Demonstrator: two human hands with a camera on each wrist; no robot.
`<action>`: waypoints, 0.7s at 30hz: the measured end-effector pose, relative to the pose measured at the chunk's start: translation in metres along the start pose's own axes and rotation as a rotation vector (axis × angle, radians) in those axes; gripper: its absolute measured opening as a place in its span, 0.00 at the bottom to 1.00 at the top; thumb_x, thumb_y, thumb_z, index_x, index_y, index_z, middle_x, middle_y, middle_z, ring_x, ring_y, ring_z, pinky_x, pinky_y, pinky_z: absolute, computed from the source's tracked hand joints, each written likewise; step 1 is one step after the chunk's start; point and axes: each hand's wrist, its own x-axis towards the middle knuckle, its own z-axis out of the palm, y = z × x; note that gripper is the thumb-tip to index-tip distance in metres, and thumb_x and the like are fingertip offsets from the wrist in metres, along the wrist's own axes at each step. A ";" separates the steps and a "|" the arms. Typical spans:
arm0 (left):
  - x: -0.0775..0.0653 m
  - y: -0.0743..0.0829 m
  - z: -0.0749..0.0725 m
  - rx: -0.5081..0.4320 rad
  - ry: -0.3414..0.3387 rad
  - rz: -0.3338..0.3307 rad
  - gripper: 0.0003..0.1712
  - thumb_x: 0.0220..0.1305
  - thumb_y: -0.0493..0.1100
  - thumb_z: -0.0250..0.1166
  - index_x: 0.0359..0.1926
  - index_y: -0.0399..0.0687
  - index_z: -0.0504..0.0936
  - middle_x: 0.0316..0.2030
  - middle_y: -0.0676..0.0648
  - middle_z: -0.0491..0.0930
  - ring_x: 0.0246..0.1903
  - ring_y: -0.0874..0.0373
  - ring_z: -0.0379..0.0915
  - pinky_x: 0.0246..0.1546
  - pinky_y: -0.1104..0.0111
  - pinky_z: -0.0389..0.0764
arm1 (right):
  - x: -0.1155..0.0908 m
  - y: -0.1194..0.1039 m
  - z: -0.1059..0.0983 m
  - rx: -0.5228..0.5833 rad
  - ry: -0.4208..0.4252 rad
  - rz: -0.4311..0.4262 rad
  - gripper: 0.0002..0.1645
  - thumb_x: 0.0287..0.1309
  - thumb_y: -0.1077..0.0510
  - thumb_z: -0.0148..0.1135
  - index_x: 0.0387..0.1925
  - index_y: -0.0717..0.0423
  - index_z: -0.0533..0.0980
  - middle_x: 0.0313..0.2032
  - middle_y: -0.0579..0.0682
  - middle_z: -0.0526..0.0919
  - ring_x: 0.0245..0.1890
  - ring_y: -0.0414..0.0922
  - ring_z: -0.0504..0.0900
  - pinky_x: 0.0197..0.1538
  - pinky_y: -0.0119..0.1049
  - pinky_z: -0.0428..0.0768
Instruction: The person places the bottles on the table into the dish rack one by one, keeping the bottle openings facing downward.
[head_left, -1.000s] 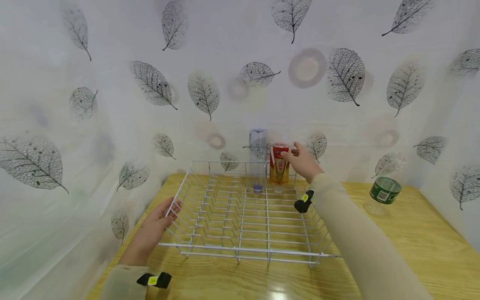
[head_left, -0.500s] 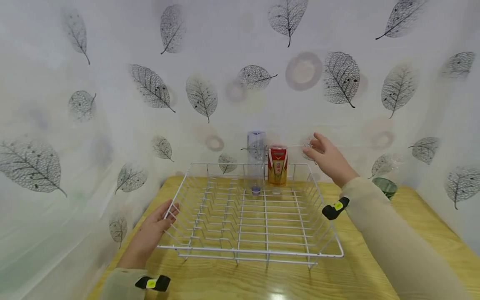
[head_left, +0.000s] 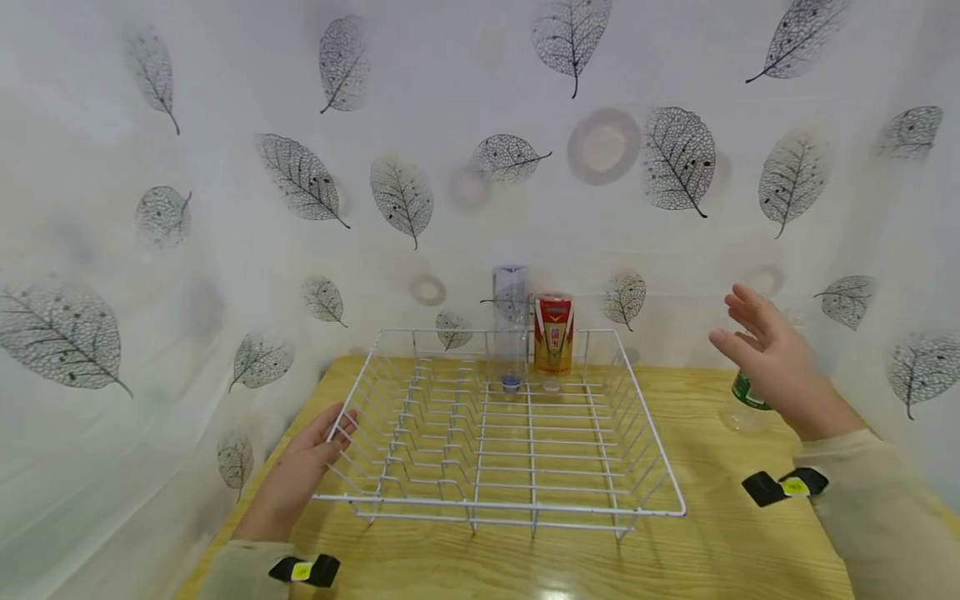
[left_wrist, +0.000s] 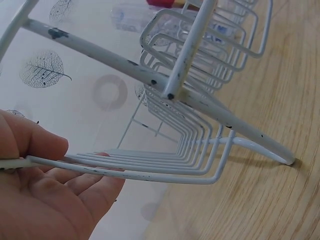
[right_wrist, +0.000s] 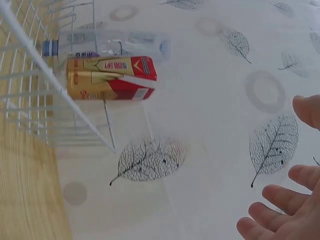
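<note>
A white wire dish rack [head_left: 532, 507] stands on the wooden table. My left hand [head_left: 309, 454] holds its left side, thumb above the wire and fingers [left_wrist: 102, 192] beneath it. At the rack's back stands a clear plastic bottle [head_left: 511, 333], upside down with its blue cap [right_wrist: 49, 48] at the bottom. Just right of it is a red and gold container [head_left: 553, 335], upright. My right hand [head_left: 783, 367] is off to the right in the air, fingers spread and holding nothing. It partly hides a clear bottle with a green label [head_left: 750, 393].
A pale curtain [head_left: 450, 83] printed with dark leaves hangs behind and along the sides of the table [head_left: 420, 567]. The rack's raised wire sides surround the bottle and the container.
My right hand has left the red and gold container and moved right, to the green-labelled bottle's side of the table. My left hand stays on the rack.
</note>
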 end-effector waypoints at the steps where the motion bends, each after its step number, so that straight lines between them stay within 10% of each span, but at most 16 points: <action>1: 0.000 0.000 0.000 0.000 -0.001 0.001 0.38 0.76 0.30 0.42 0.80 0.35 0.37 0.77 0.34 0.52 0.74 0.41 0.49 0.72 0.48 0.52 | -0.006 0.004 -0.004 -0.023 0.016 0.012 0.48 0.75 0.42 0.53 0.81 0.31 0.34 0.80 0.53 0.41 0.76 0.65 0.48 0.73 0.61 0.53; 5: 0.000 -0.002 -0.001 -0.014 -0.005 -0.011 0.38 0.75 0.29 0.41 0.80 0.36 0.36 0.77 0.34 0.51 0.74 0.41 0.49 0.73 0.47 0.51 | -0.026 0.025 -0.017 -0.082 0.093 0.051 0.48 0.74 0.41 0.53 0.79 0.25 0.34 0.80 0.50 0.40 0.76 0.63 0.47 0.76 0.49 0.53; 12: 0.000 -0.004 -0.001 -0.017 0.000 -0.024 0.38 0.75 0.29 0.41 0.80 0.36 0.36 0.77 0.34 0.51 0.74 0.41 0.49 0.73 0.47 0.51 | -0.040 0.080 -0.021 -0.045 0.257 0.162 0.51 0.74 0.41 0.53 0.81 0.37 0.31 0.80 0.55 0.37 0.78 0.56 0.39 0.72 0.67 0.47; 21: 0.002 -0.005 -0.002 -0.009 0.002 -0.013 0.38 0.74 0.29 0.42 0.80 0.37 0.39 0.77 0.36 0.53 0.74 0.43 0.49 0.73 0.49 0.52 | -0.034 0.145 -0.016 0.131 0.135 0.332 0.59 0.72 0.35 0.51 0.78 0.45 0.20 0.78 0.65 0.28 0.75 0.68 0.35 0.67 0.74 0.47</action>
